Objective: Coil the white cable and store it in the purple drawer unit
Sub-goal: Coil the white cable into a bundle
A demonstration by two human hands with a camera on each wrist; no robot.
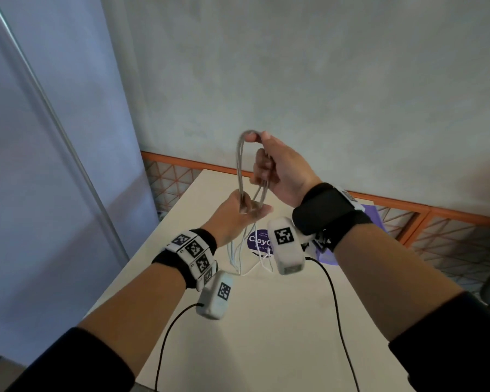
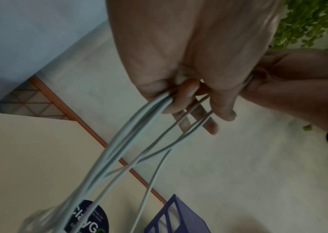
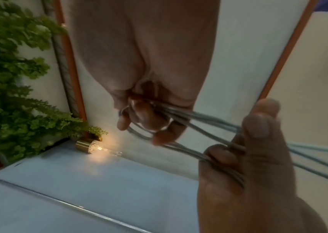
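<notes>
The white cable [image 1: 239, 168] is gathered into several long loops held up in the air over the table [image 1: 266, 321]. My right hand [image 1: 262, 162] grips the top of the loops, fingers curled round the strands [image 3: 209, 124]. Lower down, my left hand [image 1: 251, 212] holds the bottom of the loops, the strands running between thumb and fingers [image 2: 123, 149]. Loose ends hang from it down to the table top. The purple drawer unit [image 1: 372, 216] stands at the back right of the table, mostly hidden by my right wrist; a corner of it [image 2: 179, 217] shows in the left wrist view.
A round purple sticker [image 1: 256, 240] lies on the cream table under the hands. An orange-framed mesh rail [image 1: 393, 205] runs behind the table against a grey wall. Green foliage [image 3: 9, 78] and a lit small lamp [image 3: 93, 146] show in the right wrist view.
</notes>
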